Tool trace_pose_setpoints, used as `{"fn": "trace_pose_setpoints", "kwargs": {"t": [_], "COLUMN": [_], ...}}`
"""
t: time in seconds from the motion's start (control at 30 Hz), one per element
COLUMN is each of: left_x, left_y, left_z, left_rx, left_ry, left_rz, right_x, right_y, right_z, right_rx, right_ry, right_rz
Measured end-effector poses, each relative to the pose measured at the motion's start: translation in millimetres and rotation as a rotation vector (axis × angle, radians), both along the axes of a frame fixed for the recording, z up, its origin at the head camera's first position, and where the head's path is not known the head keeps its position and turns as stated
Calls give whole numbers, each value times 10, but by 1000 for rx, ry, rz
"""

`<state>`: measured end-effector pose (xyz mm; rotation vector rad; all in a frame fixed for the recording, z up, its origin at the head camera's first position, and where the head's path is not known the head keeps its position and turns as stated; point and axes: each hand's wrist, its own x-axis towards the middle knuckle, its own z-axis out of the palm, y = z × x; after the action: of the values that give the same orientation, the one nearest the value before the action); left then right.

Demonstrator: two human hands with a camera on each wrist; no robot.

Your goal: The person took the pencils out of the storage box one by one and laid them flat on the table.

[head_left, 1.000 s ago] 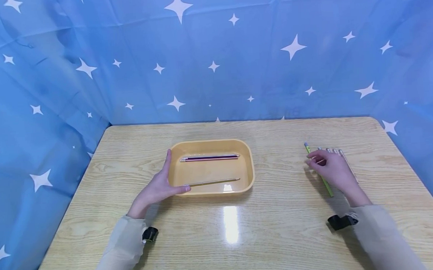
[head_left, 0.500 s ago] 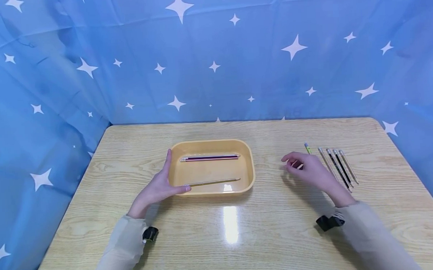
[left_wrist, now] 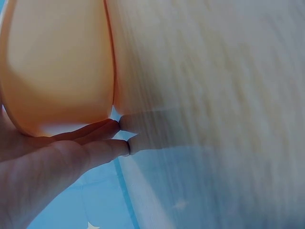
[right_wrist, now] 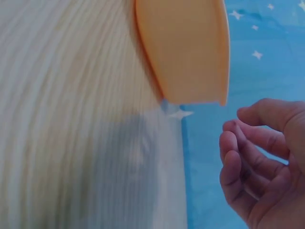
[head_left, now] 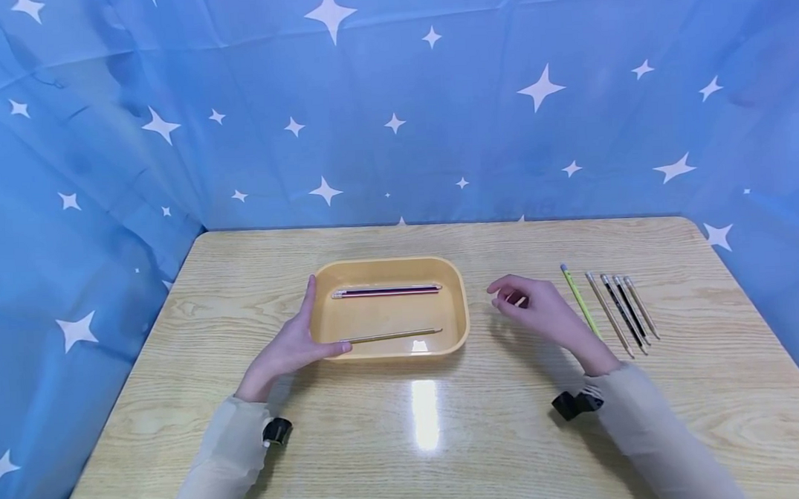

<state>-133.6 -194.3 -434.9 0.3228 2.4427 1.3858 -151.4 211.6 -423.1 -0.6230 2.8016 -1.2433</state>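
Note:
My left hand (head_left: 298, 345) lies along the left end of a yellow-orange plastic tray (head_left: 461, 306), thumb over its near rim and straight fingers against the outer left side. The left wrist view shows those fingers (left_wrist: 102, 148) flat along the tray's wall (left_wrist: 62, 62). Inside the tray lie dark red-and-purple striped pencils (head_left: 388, 291) near the back and a gold pencil (head_left: 396, 335) near the front. Just right of the tray hovers my right hand (head_left: 536, 307), fingers loosely curled and holding nothing. The right wrist view shows a gap between thumb and fingers (right_wrist: 231, 167).
Right of my right hand, a lime-green pencil (head_left: 579, 301) lies slanted on the wooden table (head_left: 501, 438). Beside it is a row of gold and black pencils (head_left: 623, 310). A blue curtain with white stars (head_left: 395, 160) stands behind the table.
My right hand has moved left from over the green pencil to beside the tray, uncovering the row of pencils. The left hand and tray have stayed in place.

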Motion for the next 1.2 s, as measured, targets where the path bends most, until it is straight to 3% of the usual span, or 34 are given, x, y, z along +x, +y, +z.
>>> {"fn": "trace_pose_setpoints", "kwargs": {"t": [0.33,0.7,1.2], "left_x": [-19,-29,-12], "left_y": [-18,-40,-26], "left_z": [-23,-42,-4], "left_rx": [7,24,2], "left_ry": [26,8,4], "left_rz": [-21,-16,-14], "right_x": [-58,-133,-225], "right_y": [-286,-605,-934], "right_z": [137,280,246], "right_rx": [-48,-22,50], "right_ry": [7,56,68], "right_rz": [69,184,312]}}
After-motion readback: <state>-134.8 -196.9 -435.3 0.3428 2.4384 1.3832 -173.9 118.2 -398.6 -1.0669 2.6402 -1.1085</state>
